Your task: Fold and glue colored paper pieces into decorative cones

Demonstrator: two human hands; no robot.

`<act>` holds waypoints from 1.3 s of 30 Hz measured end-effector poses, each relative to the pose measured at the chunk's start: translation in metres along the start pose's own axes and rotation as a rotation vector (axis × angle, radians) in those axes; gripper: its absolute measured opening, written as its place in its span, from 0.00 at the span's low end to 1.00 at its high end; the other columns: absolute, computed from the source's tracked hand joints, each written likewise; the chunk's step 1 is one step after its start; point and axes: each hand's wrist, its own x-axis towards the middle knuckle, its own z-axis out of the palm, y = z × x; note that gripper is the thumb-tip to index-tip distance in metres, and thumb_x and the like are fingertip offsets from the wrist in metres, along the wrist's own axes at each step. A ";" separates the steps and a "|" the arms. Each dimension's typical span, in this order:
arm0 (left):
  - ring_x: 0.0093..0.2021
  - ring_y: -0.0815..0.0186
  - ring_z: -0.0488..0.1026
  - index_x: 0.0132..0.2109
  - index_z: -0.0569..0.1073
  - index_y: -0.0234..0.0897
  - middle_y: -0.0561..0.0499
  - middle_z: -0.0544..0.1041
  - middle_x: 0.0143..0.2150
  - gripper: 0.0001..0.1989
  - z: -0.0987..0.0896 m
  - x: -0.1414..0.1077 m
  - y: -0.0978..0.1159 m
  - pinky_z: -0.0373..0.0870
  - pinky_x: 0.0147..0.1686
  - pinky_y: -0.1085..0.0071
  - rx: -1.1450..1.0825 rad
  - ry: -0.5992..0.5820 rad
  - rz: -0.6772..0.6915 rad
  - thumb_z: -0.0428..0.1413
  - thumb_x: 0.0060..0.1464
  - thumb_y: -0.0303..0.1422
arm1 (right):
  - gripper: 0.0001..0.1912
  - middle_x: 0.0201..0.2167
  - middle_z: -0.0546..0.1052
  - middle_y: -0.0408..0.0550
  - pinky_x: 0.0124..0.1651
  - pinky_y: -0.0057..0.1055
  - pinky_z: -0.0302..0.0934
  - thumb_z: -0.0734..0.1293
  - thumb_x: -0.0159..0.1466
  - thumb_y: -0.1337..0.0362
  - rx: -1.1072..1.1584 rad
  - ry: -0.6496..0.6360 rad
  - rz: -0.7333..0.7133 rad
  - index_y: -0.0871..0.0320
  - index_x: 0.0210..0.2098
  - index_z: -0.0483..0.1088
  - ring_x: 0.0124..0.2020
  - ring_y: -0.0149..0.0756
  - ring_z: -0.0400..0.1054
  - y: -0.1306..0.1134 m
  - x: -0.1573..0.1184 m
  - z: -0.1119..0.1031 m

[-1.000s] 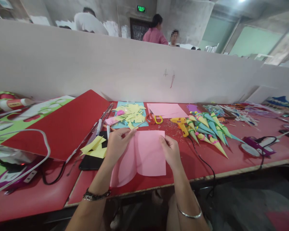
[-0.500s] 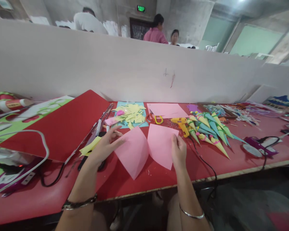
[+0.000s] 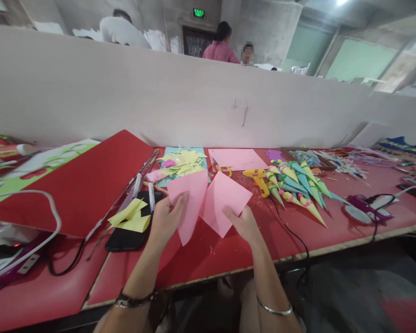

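Observation:
My left hand pinches a pink paper piece by its left side, thumb on top. My right hand grips the lower right side of another pink paper piece. Both pieces are held up over the red table, close together; whether they are joined is not clear. Behind them are orange-handled scissors, partly covered, and a flat pink sheet. To the right of the papers lies a yellow glue gun.
Yellow scraps lie on blue paper. Yellow and blue paper cones are piled right. A phone sits under yellow paper, near markers. A red board lies left. People stand beyond the white partition.
My left hand has gone from spread fingers beside the paper to a grip on it. The right hand has shifted left and lower on its piece, and both papers have turned.

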 end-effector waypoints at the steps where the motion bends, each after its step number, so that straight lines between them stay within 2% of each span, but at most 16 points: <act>1: 0.16 0.72 0.55 0.18 0.61 0.37 0.57 0.59 0.14 0.17 -0.002 -0.001 0.001 0.51 0.15 0.75 0.027 0.043 0.015 0.49 0.47 0.42 | 0.17 0.33 0.77 0.53 0.38 0.35 0.63 0.66 0.51 0.57 -0.015 0.003 0.010 0.64 0.36 0.71 0.37 0.43 0.70 0.001 0.000 0.000; 5: 0.17 0.71 0.54 0.17 0.59 0.38 0.57 0.56 0.14 0.18 -0.010 -0.002 0.001 0.51 0.16 0.75 0.134 0.172 0.056 0.47 0.48 0.43 | 0.18 0.30 0.77 0.53 0.35 0.32 0.61 0.63 0.54 0.55 -0.079 0.161 -0.017 0.65 0.32 0.72 0.35 0.42 0.69 0.001 0.002 -0.003; 8: 0.18 0.70 0.56 0.18 0.61 0.37 0.56 0.58 0.14 0.18 -0.013 -0.001 0.000 0.52 0.17 0.75 0.189 0.190 0.078 0.48 0.47 0.44 | 0.18 0.24 0.74 0.48 0.29 0.28 0.58 0.60 0.57 0.53 -0.108 0.297 -0.064 0.63 0.28 0.70 0.28 0.37 0.66 -0.001 0.001 -0.004; 11: 0.18 0.70 0.56 0.18 0.61 0.37 0.56 0.58 0.14 0.18 -0.015 -0.001 -0.001 0.52 0.17 0.75 0.205 0.193 0.074 0.48 0.47 0.44 | 0.20 0.14 0.62 0.40 0.21 0.25 0.49 0.58 0.57 0.51 -0.162 0.366 -0.098 0.60 0.18 0.63 0.18 0.28 0.55 -0.002 -0.002 -0.003; 13: 0.18 0.70 0.56 0.18 0.62 0.37 0.56 0.58 0.14 0.19 -0.016 -0.001 -0.001 0.52 0.17 0.74 0.217 0.198 0.065 0.48 0.47 0.45 | 0.22 0.12 0.57 0.38 0.20 0.25 0.45 0.59 0.57 0.50 -0.172 0.375 -0.095 0.59 0.15 0.59 0.17 0.26 0.50 -0.001 -0.003 -0.002; 16: 0.21 0.67 0.60 0.20 0.65 0.36 0.54 0.63 0.16 0.17 -0.023 0.000 -0.002 0.55 0.19 0.74 0.221 0.257 0.052 0.48 0.48 0.44 | 0.21 0.15 0.63 0.41 0.22 0.25 0.50 0.59 0.57 0.50 -0.090 0.407 -0.052 0.61 0.19 0.63 0.20 0.28 0.55 0.003 -0.001 -0.005; 19: 0.26 0.64 0.66 0.24 0.67 0.36 0.52 0.69 0.22 0.16 -0.035 0.002 -0.006 0.59 0.24 0.72 0.232 0.353 0.020 0.49 0.49 0.44 | 0.21 0.24 0.72 0.48 0.28 0.27 0.57 0.60 0.55 0.50 0.057 0.534 0.012 0.64 0.27 0.69 0.28 0.34 0.64 0.009 0.003 -0.013; 22: 0.30 0.60 0.68 0.28 0.68 0.34 0.49 0.71 0.26 0.16 -0.041 0.007 -0.012 0.62 0.28 0.69 0.258 0.317 0.005 0.46 0.51 0.43 | 0.22 0.32 0.74 0.52 0.32 0.29 0.60 0.61 0.54 0.50 0.179 0.622 0.052 0.64 0.33 0.70 0.33 0.37 0.66 0.014 0.006 -0.020; 24: 0.33 0.59 0.69 0.33 0.69 0.34 0.49 0.72 0.30 0.14 -0.038 0.010 -0.017 0.64 0.31 0.68 0.265 0.230 0.040 0.45 0.51 0.40 | 0.21 0.33 0.74 0.52 0.32 0.30 0.61 0.61 0.54 0.52 0.180 0.569 0.073 0.64 0.36 0.69 0.34 0.38 0.67 0.017 0.007 -0.021; 27: 0.37 0.61 0.70 0.45 0.67 0.34 0.50 0.73 0.35 0.17 -0.025 0.014 -0.026 0.66 0.37 0.68 0.248 0.065 0.097 0.47 0.48 0.36 | 0.20 0.37 0.74 0.52 0.36 0.32 0.62 0.62 0.53 0.56 0.103 0.391 0.045 0.63 0.40 0.66 0.36 0.39 0.68 0.017 0.005 -0.019; 30: 0.40 0.60 0.70 0.58 0.53 0.33 0.44 0.70 0.44 0.31 -0.016 0.016 -0.034 0.66 0.41 0.64 0.211 -0.096 0.083 0.48 0.47 0.36 | 0.24 0.42 0.72 0.54 0.40 0.33 0.62 0.63 0.53 0.60 0.069 0.256 0.026 0.61 0.48 0.60 0.40 0.39 0.68 0.015 0.002 -0.014; 34: 0.48 0.56 0.67 0.63 0.39 0.35 0.42 0.68 0.49 0.40 -0.017 0.014 -0.038 0.65 0.43 0.60 0.184 -0.239 0.031 0.50 0.46 0.37 | 0.29 0.40 0.73 0.52 0.38 0.32 0.63 0.60 0.56 0.62 0.055 0.162 0.073 0.59 0.56 0.50 0.37 0.37 0.69 0.012 -0.002 -0.010; 36: 0.53 0.56 0.63 0.63 0.39 0.37 0.42 0.65 0.52 0.39 -0.019 0.012 -0.039 0.63 0.48 0.60 0.232 -0.292 0.070 0.50 0.47 0.36 | 0.30 0.40 0.73 0.51 0.37 0.31 0.63 0.59 0.56 0.64 0.033 0.141 0.067 0.58 0.58 0.47 0.37 0.36 0.69 0.010 -0.003 -0.010; 39: 0.55 0.55 0.60 0.60 0.51 0.38 0.40 0.58 0.57 0.32 -0.019 0.008 -0.041 0.61 0.50 0.58 0.425 -0.309 0.139 0.50 0.48 0.35 | 0.29 0.43 0.71 0.50 0.42 0.32 0.61 0.58 0.56 0.67 -0.095 0.074 0.025 0.56 0.57 0.50 0.41 0.36 0.67 0.009 -0.005 -0.010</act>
